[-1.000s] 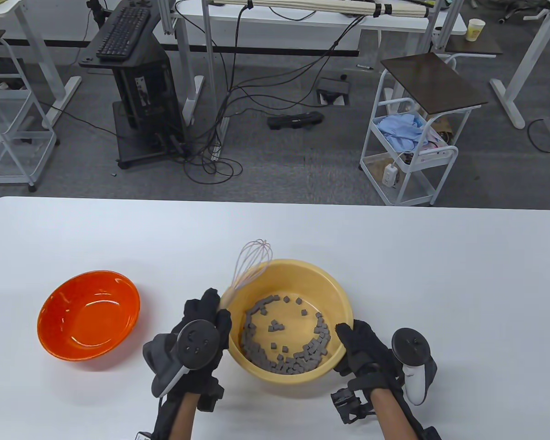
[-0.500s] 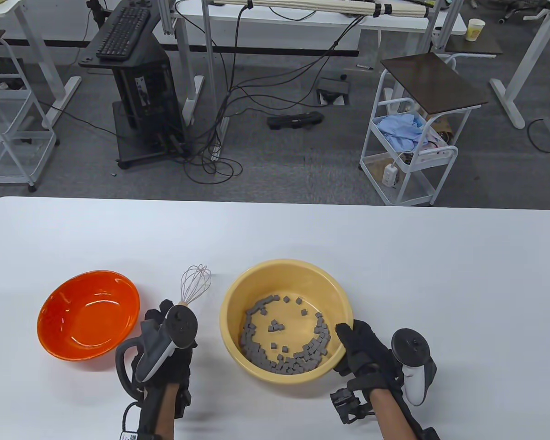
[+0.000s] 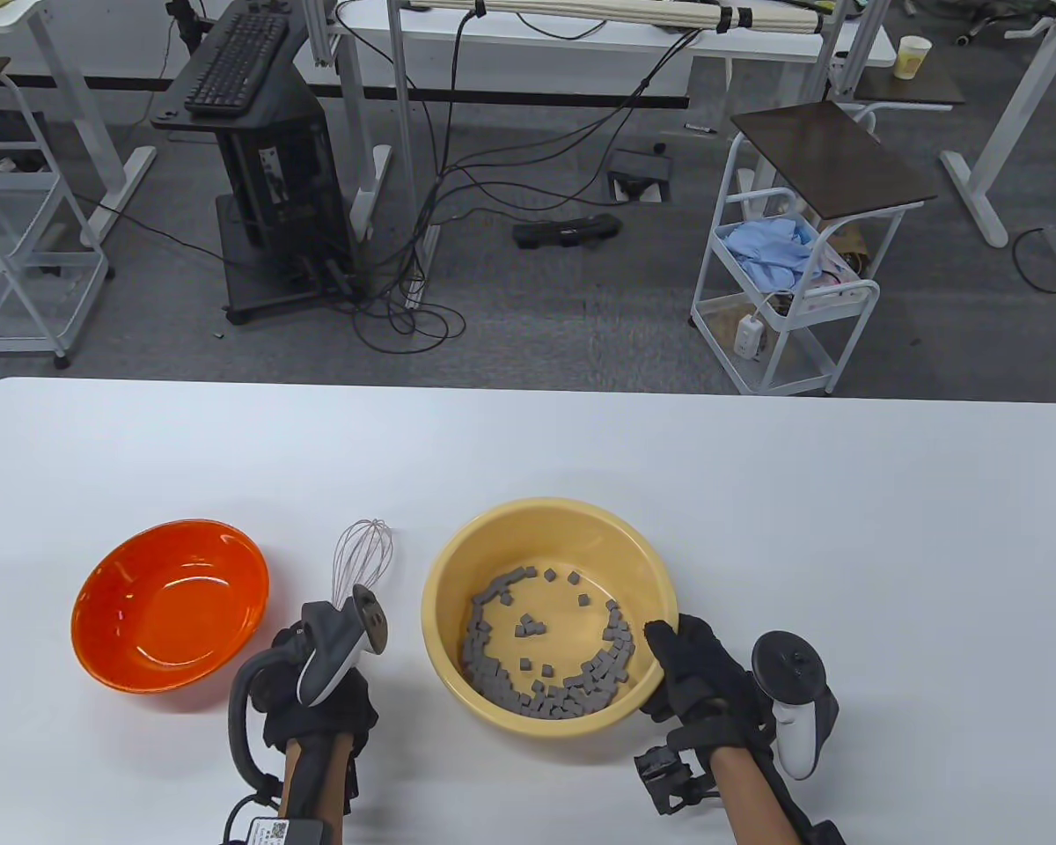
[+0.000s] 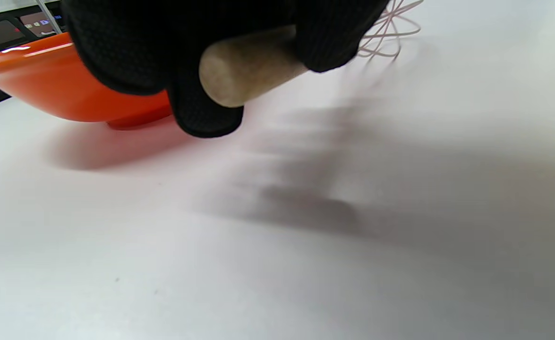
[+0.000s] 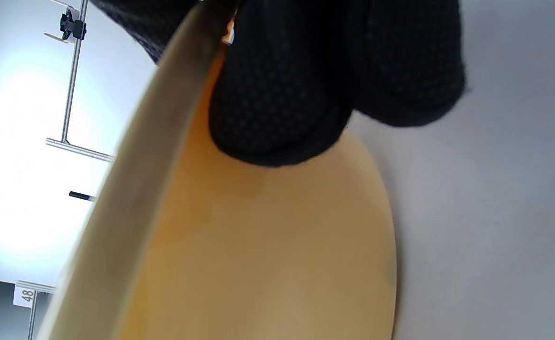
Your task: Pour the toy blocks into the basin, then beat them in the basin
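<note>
R hand fingers [image 5: 277, 94] grip yellow basin [image 5: 268, 245] rim/wall, on table [image 5: 494, 212].

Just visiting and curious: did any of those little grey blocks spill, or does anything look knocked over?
Nothing stands out. The grey blocks all lie inside the yellow basin, the orange bowl sits upright, and the whisk is in the left hand's grip.

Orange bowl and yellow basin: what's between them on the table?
In the table view, the whisk, held by the left hand, lies between the orange bowl and the yellow basin.
</note>
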